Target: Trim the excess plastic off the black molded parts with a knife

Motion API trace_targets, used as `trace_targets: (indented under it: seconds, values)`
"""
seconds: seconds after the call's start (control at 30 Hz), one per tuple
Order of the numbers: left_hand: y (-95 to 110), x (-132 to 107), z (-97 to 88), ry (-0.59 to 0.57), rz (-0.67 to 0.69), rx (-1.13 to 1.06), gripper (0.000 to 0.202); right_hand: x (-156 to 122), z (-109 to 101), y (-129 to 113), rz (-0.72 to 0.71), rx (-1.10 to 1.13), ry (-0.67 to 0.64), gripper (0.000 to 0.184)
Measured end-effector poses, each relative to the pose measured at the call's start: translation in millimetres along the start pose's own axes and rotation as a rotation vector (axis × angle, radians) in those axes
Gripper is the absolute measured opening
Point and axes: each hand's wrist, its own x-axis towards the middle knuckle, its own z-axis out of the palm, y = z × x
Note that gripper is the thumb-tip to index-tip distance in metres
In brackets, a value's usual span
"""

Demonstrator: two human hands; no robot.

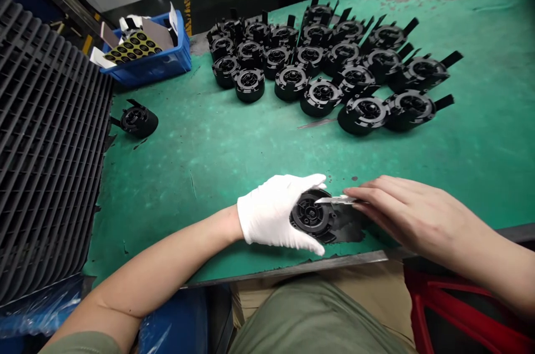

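My left hand [278,212], in a white glove, is wrapped round a round black plastic part [311,216] near the front edge of the green table [217,148]. My bare right hand [403,214] is pinched on thin metal tweezers [338,200], whose tip rests on the part's top face. A dark flap of the part lies under my right fingers.
Several similar black round parts [330,64] with tabs stand in rows at the back of the table. One lone part [137,121] lies at the left. A blue bin [148,56] holds sheets of ring stickers. A ribbed black panel [45,148] fills the left side. A red frame [460,309] sits below at right.
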Motion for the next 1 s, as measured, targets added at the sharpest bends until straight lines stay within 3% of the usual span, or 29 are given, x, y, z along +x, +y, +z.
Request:
trace_targets:
  seconds: [0.27,1.0]
  values:
    - [-1,4,0.2,-0.017,-0.011,0.005,0.143,-12,7,2,0.172,0.165,-0.019,0.023]
    - [-3,7,0.0,-0.024,0.061,0.019,0.12,-12,9,-6,0.191,0.22,-0.012,0.022]
